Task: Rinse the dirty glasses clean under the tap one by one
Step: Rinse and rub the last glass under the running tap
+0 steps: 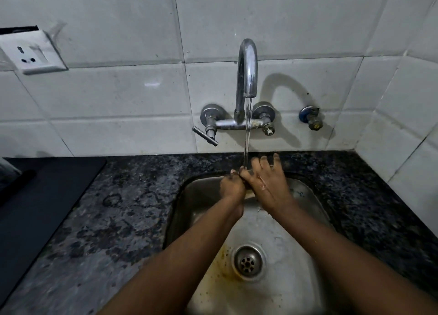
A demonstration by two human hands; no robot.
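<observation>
Water runs from the chrome tap [247,65] in a thin stream [247,134] onto both my hands, over the back of the steel sink [298,234]. My left hand [232,184] is curled round a clear glass [248,188], which is mostly hidden between my hands. My right hand [267,182] lies against the glass from the right, its fingers spread and straight and its thumb at the rim where the stream lands. Both hands are wet. No other glass shows.
The sink's drain [247,262] has yellow stains around it. A dark speckled stone counter [113,210] surrounds the sink. A black flat panel [35,196] lies at the left. The tap's lever [205,136], a blue wall valve [311,118] and a wall socket [33,54] sit on the white tiles.
</observation>
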